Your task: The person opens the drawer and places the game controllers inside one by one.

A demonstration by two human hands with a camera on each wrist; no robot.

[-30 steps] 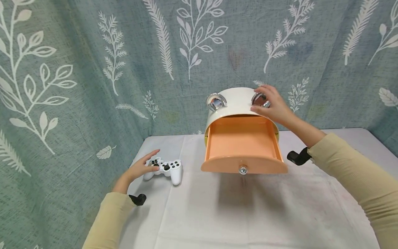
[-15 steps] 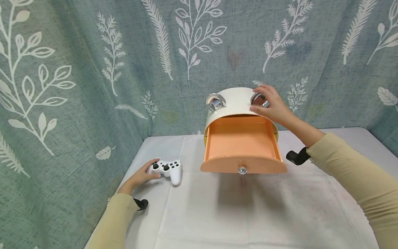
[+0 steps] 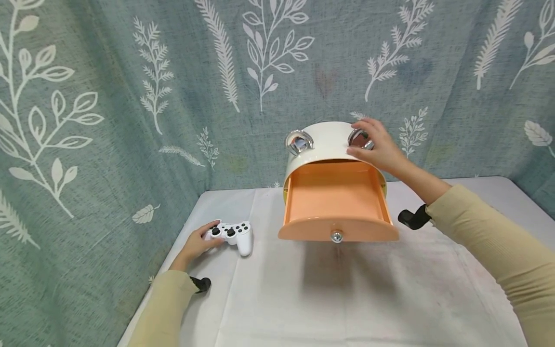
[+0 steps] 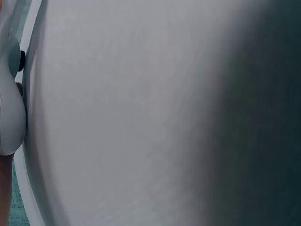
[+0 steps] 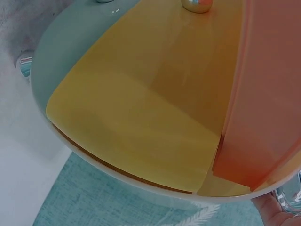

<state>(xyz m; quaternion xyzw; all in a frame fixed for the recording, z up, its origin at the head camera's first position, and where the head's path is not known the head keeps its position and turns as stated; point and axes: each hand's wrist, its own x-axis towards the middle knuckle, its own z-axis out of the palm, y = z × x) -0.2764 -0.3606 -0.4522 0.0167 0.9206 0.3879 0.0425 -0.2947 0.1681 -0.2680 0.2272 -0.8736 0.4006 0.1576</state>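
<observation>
A white game controller (image 3: 244, 237) with black sticks and buttons is at the left of the table. My left hand (image 3: 197, 245) grips its left end between thumb and fingers. In the left wrist view, part of the controller (image 4: 11, 113) shows at the left edge. A white, round-topped drawer box (image 3: 328, 136) with two shiny eye-like knobs stands at the back. Its orange drawer (image 3: 340, 229) is pulled out, with nothing inside. My right hand (image 3: 383, 149) holds the box's right eye (image 3: 360, 139), thumb in front and fingers above.
The right wrist view shows a yellow front panel (image 5: 136, 117) below the orange drawer, with a metal knob (image 5: 196, 4). A white cloth covers the table (image 3: 277, 299). Patterned curtains (image 3: 182, 96) hang close behind and along the left side.
My left hand, spread over the controller a second ago, has come down and taken hold of its left end. The controller has shifted very slightly. My right hand stays on the box's eye.
</observation>
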